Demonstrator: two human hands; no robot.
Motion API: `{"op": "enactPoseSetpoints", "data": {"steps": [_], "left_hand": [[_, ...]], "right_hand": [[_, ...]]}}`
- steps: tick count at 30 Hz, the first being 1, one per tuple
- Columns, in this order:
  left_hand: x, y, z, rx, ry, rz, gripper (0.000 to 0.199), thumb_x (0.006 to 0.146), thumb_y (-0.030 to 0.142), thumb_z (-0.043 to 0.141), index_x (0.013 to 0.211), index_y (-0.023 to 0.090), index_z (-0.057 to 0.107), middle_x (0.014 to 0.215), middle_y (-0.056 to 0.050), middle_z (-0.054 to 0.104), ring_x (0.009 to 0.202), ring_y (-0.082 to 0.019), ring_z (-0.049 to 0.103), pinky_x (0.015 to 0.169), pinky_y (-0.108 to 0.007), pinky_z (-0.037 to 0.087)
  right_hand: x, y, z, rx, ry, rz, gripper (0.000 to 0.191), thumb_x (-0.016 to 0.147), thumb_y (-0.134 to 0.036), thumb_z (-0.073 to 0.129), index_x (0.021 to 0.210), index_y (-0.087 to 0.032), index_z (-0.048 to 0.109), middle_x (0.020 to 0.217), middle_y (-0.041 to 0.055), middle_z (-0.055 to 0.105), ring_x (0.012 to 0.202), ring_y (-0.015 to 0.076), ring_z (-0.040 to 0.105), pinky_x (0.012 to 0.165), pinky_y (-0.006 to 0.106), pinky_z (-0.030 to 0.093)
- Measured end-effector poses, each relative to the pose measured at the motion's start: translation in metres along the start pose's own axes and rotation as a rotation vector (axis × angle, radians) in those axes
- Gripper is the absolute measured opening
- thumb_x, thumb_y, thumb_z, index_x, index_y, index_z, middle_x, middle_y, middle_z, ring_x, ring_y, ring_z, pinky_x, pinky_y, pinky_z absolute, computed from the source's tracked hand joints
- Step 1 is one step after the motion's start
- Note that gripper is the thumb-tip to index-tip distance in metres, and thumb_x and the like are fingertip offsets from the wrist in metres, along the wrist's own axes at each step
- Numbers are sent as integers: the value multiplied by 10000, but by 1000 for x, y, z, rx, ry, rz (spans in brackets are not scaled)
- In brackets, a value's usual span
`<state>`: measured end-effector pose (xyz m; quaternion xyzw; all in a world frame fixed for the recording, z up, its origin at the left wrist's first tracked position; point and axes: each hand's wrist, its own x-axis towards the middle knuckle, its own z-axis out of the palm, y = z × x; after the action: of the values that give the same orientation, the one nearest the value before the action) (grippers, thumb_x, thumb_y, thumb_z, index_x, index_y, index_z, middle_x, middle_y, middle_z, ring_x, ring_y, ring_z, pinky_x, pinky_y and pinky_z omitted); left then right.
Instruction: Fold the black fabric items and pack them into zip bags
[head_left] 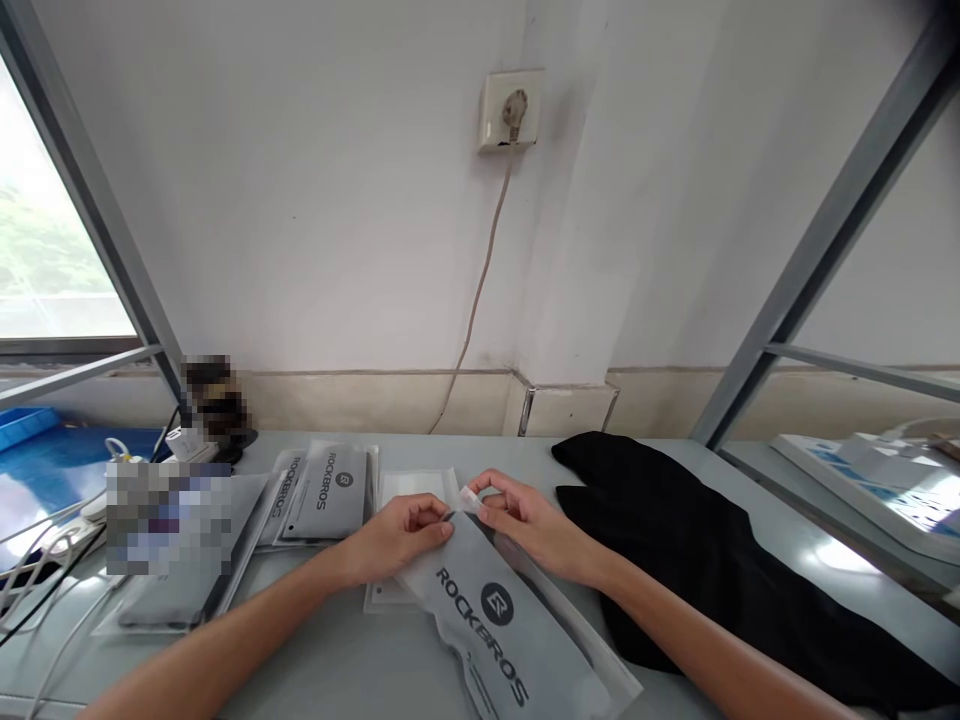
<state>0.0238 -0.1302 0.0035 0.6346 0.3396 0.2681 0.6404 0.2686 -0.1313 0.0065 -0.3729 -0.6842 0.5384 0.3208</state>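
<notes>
A translucent plastic bag (517,640) printed ROCKBROS lies slanted at the front middle of the table, with its top corner raised between my hands. My left hand (401,535) pinches the left side of that corner, thumb against curled fingers. On the other side, my right hand (525,515) grips the clear tip of the same bag between thumb and forefinger. What the bag contains is hard to make out. Under and behind my left hand lies a pale flat packet (412,485). To the right, black fabric (675,530) is spread close to my right forearm.
Several packed ROCKBROS bags (330,495) lie at the left, with another filled bag (191,570) nearer the front. White cables (64,540) run along the left edge. Grey metal posts (825,220) stand at both sides; a cord (480,290) hangs from the wall socket (511,112).
</notes>
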Motion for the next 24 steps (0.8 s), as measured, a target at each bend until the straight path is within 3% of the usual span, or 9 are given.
{"op": "enactPoseSetpoints", "data": {"steps": [2, 5, 9, 11, 14, 18, 24], "left_hand": [[-2, 0, 4, 52, -36, -6, 403, 903, 563, 717, 935, 182, 590, 772, 21, 572, 650, -112, 466, 589, -237, 349], [-7, 4, 11, 184, -15, 41, 438, 964, 600, 605, 830, 193, 515, 693, 62, 394, 613, -106, 316, 553, -244, 255], [-9, 12, 14, 290, 41, 148, 443, 998, 592, 529, 798, 196, 517, 717, 46, 390, 648, -127, 331, 586, -249, 291], [-8, 17, 5, 324, 142, 215, 424, 1002, 573, 524, 801, 200, 538, 743, 29, 446, 674, -140, 392, 622, -252, 337], [-2, 21, -21, 348, 387, 320, 419, 988, 571, 547, 784, 205, 561, 761, 8, 510, 696, -159, 461, 630, -251, 375], [6, 20, -52, 309, 657, 370, 430, 963, 598, 578, 788, 206, 597, 698, 10, 504, 648, -163, 456, 580, -245, 367], [5, 16, -50, 432, 862, 425, 406, 1005, 580, 531, 864, 212, 628, 661, 13, 498, 606, -159, 435, 542, -248, 324]], "right_hand": [[-1, 1, 2, -80, 26, -6, 373, 996, -611, 557, 974, -239, 561, 650, -84, 395, 551, 106, 295, 509, 251, 236], [-4, -2, 7, -102, -23, -54, 364, 1015, -579, 548, 906, -231, 547, 690, -69, 404, 606, 116, 316, 547, 253, 267], [-8, -10, 10, -110, -58, -54, 350, 1028, -550, 531, 870, -238, 523, 719, -55, 425, 608, 123, 364, 549, 254, 292], [-8, -11, 6, -129, -46, -66, 347, 1031, -541, 524, 856, -242, 517, 718, -51, 433, 604, 127, 377, 552, 258, 304], [-5, -8, -6, -184, 44, -100, 365, 1016, -546, 539, 817, -240, 528, 725, -41, 439, 630, 138, 398, 569, 261, 338], [2, -2, -22, -175, 154, -57, 383, 985, -580, 551, 806, -242, 536, 712, -39, 509, 565, 133, 489, 556, 276, 407], [5, 1, -26, -275, 264, -63, 331, 993, -522, 546, 808, -248, 573, 747, -13, 624, 626, 166, 582, 623, 313, 456]]}}
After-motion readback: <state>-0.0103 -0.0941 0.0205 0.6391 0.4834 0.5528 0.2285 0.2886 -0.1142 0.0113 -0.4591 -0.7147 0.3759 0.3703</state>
